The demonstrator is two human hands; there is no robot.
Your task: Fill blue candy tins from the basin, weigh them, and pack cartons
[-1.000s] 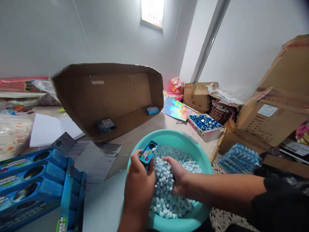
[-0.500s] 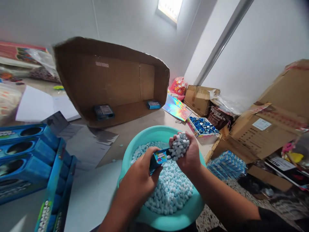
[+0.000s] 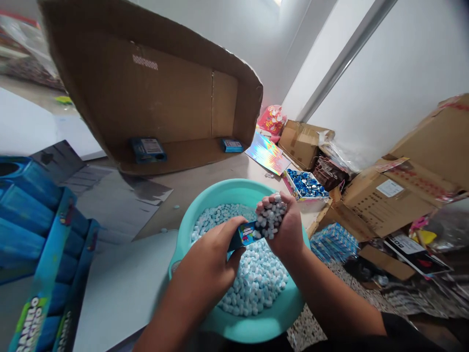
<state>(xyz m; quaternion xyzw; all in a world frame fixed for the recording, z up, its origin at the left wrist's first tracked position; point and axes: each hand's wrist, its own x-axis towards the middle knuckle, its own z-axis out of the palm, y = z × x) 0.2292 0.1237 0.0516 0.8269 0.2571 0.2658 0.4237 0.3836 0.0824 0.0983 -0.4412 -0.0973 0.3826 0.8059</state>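
My left hand (image 3: 220, 244) grips a small blue candy box (image 3: 246, 233) by its sides, tilted over a turquoise basin (image 3: 190, 208). Cupped in my right hand (image 3: 291, 232) is a heap of small pale candies (image 3: 273, 212), held against the box's end. The box's opening is hidden by the heap and my fingers. Beneath both hands, the basin holds a deep layer of loose white and light-blue candies (image 3: 256, 283).
At left stands a blue display carton (image 3: 40, 274) with blue boxes. A tipped cardboard box (image 3: 183, 102) behind holds two small blue packets. A tray of blue wrapped pieces (image 3: 306, 183) sits right of the basin. Brown cartons (image 3: 388, 190) are stacked at right.
My view has shifted, so the basin and cardboard box appear higher and further left. The candy box's end now sits closer against the heap in my right hand.
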